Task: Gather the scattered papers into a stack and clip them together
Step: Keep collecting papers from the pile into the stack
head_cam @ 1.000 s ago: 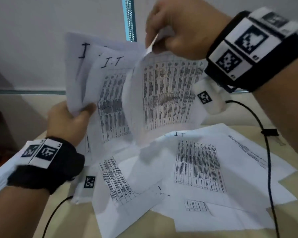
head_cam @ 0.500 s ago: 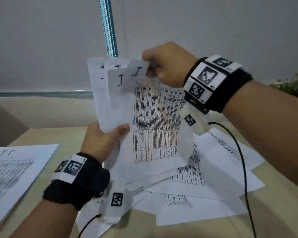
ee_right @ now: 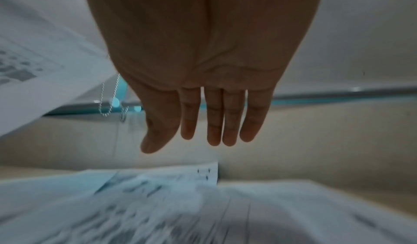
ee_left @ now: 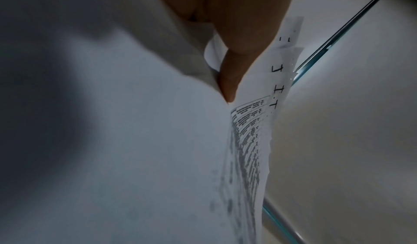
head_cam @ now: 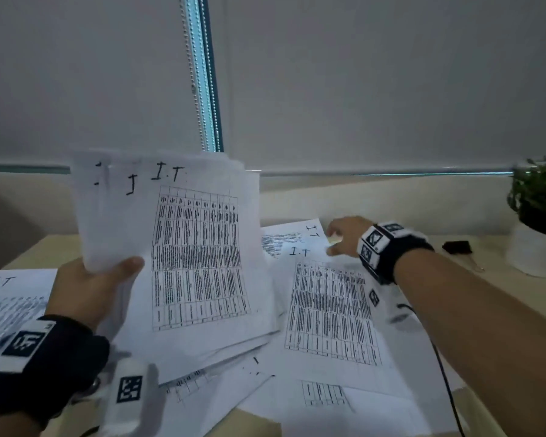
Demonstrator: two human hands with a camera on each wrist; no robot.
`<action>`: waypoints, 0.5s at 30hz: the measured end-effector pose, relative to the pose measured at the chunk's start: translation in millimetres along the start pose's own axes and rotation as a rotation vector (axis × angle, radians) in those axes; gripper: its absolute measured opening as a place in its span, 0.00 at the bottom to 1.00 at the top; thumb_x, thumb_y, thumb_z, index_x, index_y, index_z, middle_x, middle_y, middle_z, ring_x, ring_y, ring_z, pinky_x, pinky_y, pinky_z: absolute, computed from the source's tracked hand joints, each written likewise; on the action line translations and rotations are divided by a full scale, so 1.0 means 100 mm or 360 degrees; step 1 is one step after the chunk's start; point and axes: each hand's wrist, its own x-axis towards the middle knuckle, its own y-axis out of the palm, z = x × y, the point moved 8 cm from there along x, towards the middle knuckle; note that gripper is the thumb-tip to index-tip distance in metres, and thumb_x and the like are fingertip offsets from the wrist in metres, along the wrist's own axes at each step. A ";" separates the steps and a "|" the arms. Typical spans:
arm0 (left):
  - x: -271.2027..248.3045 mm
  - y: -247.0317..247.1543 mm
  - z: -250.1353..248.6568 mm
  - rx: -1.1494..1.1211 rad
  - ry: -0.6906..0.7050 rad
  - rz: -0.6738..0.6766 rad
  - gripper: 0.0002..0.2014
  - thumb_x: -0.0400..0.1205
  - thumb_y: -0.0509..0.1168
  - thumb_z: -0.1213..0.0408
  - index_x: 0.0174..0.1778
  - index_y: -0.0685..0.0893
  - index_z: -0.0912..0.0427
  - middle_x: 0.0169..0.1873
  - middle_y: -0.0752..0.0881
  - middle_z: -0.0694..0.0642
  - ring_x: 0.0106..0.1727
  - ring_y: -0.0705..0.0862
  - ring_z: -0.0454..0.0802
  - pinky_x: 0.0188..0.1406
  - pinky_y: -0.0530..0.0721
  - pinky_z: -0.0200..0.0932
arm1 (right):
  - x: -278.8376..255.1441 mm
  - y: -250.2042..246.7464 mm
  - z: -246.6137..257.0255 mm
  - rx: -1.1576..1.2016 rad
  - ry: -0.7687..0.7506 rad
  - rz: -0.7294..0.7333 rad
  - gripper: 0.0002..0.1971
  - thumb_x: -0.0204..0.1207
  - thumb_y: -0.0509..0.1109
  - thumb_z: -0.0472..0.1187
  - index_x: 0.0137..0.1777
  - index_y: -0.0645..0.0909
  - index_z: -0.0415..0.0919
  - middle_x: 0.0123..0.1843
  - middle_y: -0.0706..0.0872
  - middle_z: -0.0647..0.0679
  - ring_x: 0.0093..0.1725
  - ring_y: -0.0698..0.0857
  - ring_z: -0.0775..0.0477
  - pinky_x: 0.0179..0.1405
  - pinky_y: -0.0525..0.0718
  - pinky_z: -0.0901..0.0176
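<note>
My left hand grips a bundle of printed sheets by its left edge and holds it upright above the table, thumb across the front. In the left wrist view the thumb pinches the same bundle. My right hand hovers, fingers straight and holding nothing, over the top edge of loose sheets lying on the table; the right wrist view shows the straight fingers above those sheets. A black binder clip lies at the far right of the table.
A separate pile of printed sheets lies at the left edge. A potted plant in a white pot stands at the far right, close to the clip. A closed blind with a bead chain backs the beige table.
My right hand let go of the top of the held bundle and dropped to the right, down over the loose sheets. The left hand still holds the bundle, now lower.
</note>
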 end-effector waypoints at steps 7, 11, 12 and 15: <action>0.26 -0.25 0.36 0.0235 -0.0132 -0.0070 0.20 0.72 0.76 0.63 0.57 0.83 0.68 0.47 0.86 0.63 0.51 0.83 0.59 0.54 0.78 0.51 | 0.60 0.54 0.18 -0.0197 -0.0157 0.0158 0.24 0.75 0.69 0.42 0.72 0.69 0.47 0.76 0.73 0.41 0.58 0.83 0.43 0.57 0.83 0.53; 0.33 -0.26 0.43 0.0283 -0.0167 -0.0098 0.21 0.73 0.75 0.62 0.58 0.83 0.68 0.48 0.85 0.62 0.51 0.83 0.58 0.52 0.76 0.49 | 0.50 0.37 0.26 -0.0175 -0.0213 0.0095 0.33 0.73 0.71 0.34 0.78 0.64 0.45 0.73 0.76 0.43 0.66 0.80 0.43 0.60 0.81 0.55; 0.33 -0.25 0.43 0.0277 -0.0172 -0.0099 0.21 0.73 0.75 0.63 0.59 0.83 0.68 0.47 0.85 0.62 0.50 0.82 0.57 0.51 0.76 0.49 | 0.51 0.37 0.22 -0.0144 -0.0220 0.0057 0.35 0.72 0.72 0.32 0.77 0.65 0.50 0.74 0.75 0.46 0.67 0.79 0.44 0.63 0.80 0.53; 0.34 -0.23 0.38 0.0265 -0.0139 -0.0111 0.19 0.73 0.74 0.65 0.57 0.83 0.70 0.47 0.85 0.63 0.47 0.82 0.56 0.50 0.75 0.47 | 0.41 0.18 0.14 -0.0035 -0.0247 -0.0124 0.27 0.74 0.67 0.30 0.69 0.75 0.55 0.66 0.81 0.51 0.56 0.81 0.47 0.61 0.81 0.53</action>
